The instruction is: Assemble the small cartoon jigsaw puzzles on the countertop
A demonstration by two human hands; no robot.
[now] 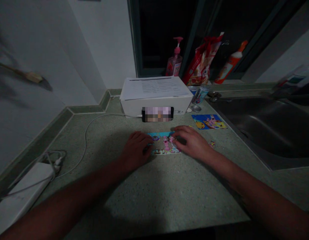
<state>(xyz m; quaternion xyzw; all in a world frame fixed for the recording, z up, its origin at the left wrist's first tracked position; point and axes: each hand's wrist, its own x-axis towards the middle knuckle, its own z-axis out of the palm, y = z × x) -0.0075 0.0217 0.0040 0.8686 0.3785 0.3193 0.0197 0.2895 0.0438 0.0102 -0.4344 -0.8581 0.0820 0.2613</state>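
A small, colourful jigsaw puzzle [165, 151] with pink cartoon figures lies flat on the counter. Bare counter shows through part of its middle. My left hand [136, 149] is curled round the puzzle's left edge, thumb and forefinger touching it. On the opposite side, my right hand [193, 141] bends its thumb and fingers over the right edge, close to a pink figure; its fingertips partly cover the picture. Some loose puzzle pieces [212, 144] lie just right of that hand. Behind it rests a blue and yellow cartoon picture card [209, 122].
A phone [157, 114] on a cable leans against a white box [154, 90] with a paper on top. A can [201, 94] stands beside the box, and a sink [266, 126] is at the right. A white power strip [31, 186] with cords lies at the left.
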